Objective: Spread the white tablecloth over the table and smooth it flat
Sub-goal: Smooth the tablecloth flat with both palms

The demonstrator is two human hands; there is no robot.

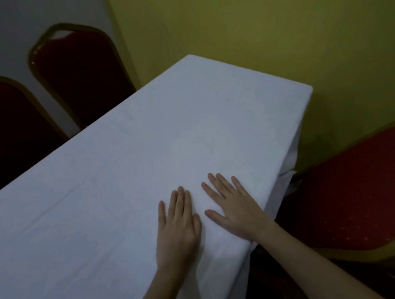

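Tablecloth [144, 154] was already down and covering the table from the lower left of the frame up to the far corner at upper centre, with its edge draping over the right side. You had both palms pressed on it near the lower centre. Your left hand [177, 226] lay flat with the fingers together and stretched out, gripping nothing. Your right hand [233, 208] sat just beside it, fingers fanned and extended, also holding nothing, its heel close to the table's right edge.

Most of the cloth looked flat, so I judged you were in the smoothing stage. A long shallow crease [52, 209] ran diagonally across the left part of the frame, well apart from your hands, and that one was yet to be dealt with.

The risks were plain enough. Pushing hard toward the right edge could have dragged the whole cloth that way and left the drape uneven. The hanging fabric at right centre was bunched against the red chair [364, 188] in the lower right, and it could have snagged there and pulled fresh wrinkles into the top. Two more red chairs [76, 76] stood at upper left, clear of the cloth.
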